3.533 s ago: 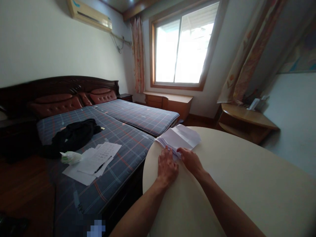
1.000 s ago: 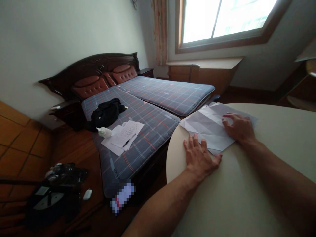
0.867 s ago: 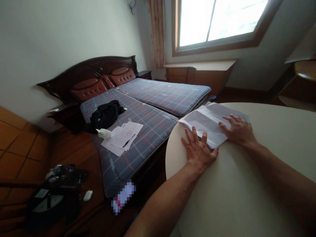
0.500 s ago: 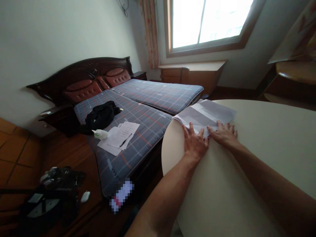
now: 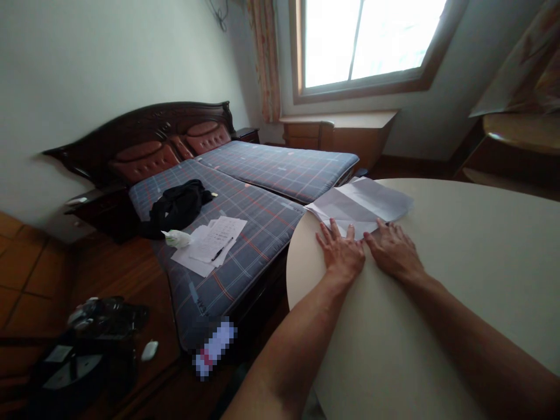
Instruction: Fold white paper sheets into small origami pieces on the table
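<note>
A creased white sheet of paper (image 5: 352, 201) lies at the far left edge of the round cream table (image 5: 472, 256), part of it reaching the rim. My left hand (image 5: 342, 251) rests flat with fingers spread, its fingertips on the near edge of the paper. To its right, my right hand (image 5: 396, 248) lies palm down with fingers stretched out, its fingertips at the paper's near right edge. The two thumbs are close together. Neither hand grasps anything. Whether the paper is one sheet or several I cannot tell.
Left of the table stands a bed with plaid mattresses (image 5: 280, 172). On it lie written papers (image 5: 212, 248) with a pen (image 5: 222, 248), a tissue pack (image 5: 176, 238) and dark clothing (image 5: 181, 204). A desk (image 5: 345, 119) stands under the window. A dark bag (image 5: 79, 367) sits at lower left.
Both hands have slid slightly toward me and to the left along the paper's near edge. The paper has stayed nearly in place, and the view has shifted a little.
</note>
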A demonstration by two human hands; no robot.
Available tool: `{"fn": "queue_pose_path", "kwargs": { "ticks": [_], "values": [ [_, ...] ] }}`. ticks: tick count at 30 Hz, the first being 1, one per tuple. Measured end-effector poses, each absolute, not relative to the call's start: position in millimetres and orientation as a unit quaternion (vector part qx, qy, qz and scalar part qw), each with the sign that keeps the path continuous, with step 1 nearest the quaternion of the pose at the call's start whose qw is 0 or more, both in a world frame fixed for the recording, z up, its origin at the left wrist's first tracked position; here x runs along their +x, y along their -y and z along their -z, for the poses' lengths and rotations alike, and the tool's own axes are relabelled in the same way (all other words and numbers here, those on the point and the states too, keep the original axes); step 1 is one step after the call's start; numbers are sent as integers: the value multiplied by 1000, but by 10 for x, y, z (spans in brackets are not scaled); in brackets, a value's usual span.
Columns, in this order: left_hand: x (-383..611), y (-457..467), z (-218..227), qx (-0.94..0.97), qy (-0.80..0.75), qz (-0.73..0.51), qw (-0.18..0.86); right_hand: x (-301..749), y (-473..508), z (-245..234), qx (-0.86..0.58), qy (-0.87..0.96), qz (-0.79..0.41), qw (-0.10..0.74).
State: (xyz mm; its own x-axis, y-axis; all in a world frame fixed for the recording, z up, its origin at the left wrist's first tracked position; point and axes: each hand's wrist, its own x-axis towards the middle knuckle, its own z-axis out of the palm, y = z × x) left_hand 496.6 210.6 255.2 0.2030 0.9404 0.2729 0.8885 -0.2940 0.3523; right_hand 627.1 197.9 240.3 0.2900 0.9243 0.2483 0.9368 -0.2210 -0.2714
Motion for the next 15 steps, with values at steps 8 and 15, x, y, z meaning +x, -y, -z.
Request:
{"fn": "queue_pose_path", "kwargs": {
  "ticks": [8, 15],
  "values": [
    [4919, -1885, -2680, 858, -441, -262, 9, 6730, -1306, -2474, -642, 744, -39, 183],
    [5249, -1649, -2713, 961, -167, -217, 45, 7576, -514, -2403, -752, 638, 40, 162]
  ]
}}
